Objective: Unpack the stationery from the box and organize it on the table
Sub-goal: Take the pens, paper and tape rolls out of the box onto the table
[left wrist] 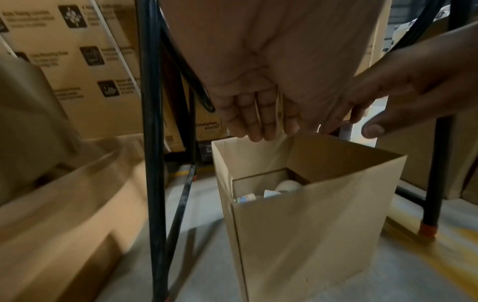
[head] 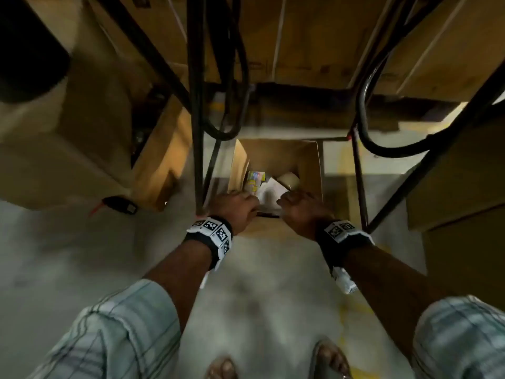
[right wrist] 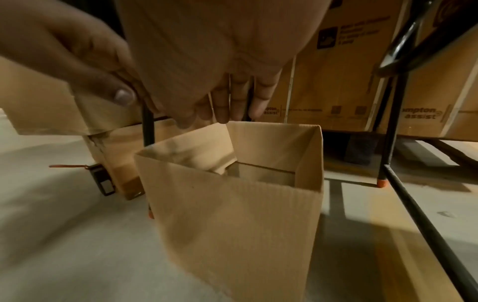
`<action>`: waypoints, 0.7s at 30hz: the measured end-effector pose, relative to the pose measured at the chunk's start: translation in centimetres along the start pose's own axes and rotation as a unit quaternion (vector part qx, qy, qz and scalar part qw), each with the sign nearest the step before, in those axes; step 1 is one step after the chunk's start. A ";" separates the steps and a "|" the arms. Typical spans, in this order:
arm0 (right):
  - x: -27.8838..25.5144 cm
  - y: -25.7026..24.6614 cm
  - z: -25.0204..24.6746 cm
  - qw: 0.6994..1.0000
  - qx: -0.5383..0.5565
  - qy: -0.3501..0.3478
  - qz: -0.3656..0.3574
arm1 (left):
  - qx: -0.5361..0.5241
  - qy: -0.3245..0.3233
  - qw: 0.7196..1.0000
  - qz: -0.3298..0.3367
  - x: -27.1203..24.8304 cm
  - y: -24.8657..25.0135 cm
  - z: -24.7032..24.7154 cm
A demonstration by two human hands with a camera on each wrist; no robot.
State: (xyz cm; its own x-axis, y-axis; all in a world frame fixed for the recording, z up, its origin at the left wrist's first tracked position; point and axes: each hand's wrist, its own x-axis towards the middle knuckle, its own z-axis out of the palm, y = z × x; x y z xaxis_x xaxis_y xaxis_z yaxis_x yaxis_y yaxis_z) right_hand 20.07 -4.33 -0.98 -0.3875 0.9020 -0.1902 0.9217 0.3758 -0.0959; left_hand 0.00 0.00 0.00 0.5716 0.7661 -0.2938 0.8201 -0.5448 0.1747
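A small brown cardboard box (head: 308,160) stands open on the grey floor between black table legs. Inside lie a colourful pack (head: 255,180), white paper (head: 269,191) and a pale tape roll (head: 289,179). My left hand (head: 237,206) hovers at the box's near left rim and my right hand (head: 299,206) at its near right rim. In the left wrist view my left hand (left wrist: 258,130) reaches with straight fingers to the raised flaps of the box (left wrist: 297,235), with the tape roll (left wrist: 288,186) below. The right wrist view has my right hand (right wrist: 232,110) likewise straight above the box (right wrist: 232,224). Neither hand holds anything.
Black metal table legs (head: 195,132) and hanging black cables (head: 366,127) flank the box. Large printed cartons (head: 82,132) stand to the left, right and behind. A small black device with a red tie (head: 121,205) lies on the floor. My sandalled foot (head: 332,359) is near the bottom edge.
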 end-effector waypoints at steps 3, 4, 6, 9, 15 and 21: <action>-0.2 0.4 2.2 1.000 -0.010 0.003 0.021 | 0.000 -0.010 1.000 -0.011 0.4 -0.1 2.8; -0.6 0.3 2.8 0.999 -0.017 -0.001 0.035 | 0.013 -0.027 0.999 -0.026 0.3 0.1 3.5; -1.0 0.3 3.9 0.998 -0.014 -0.022 0.057 | 0.022 -0.045 0.998 -0.047 0.2 0.4 4.5; -1.3 -0.2 5.2 0.993 0.000 -0.060 0.097 | 0.010 -0.034 0.997 -0.070 0.0 0.6 5.7; -0.3 -0.5 6.5 0.987 0.018 -0.074 0.144 | 0.000 -0.033 0.993 -0.114 0.9 0.7 6.9; 0.2 0.1 6.7 0.985 0.030 -0.090 0.143 | 0.025 -0.020 0.993 -0.116 1.6 1.0 7.1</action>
State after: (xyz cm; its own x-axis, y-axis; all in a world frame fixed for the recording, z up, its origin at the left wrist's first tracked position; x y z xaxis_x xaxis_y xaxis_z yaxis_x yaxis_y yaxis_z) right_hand 19.99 -5.48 -7.55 -0.1133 0.9150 -0.3871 0.9932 0.0938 -0.0691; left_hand 1.58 -1.78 -6.97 0.3655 0.8595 -0.3574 0.9266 -0.3724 0.0521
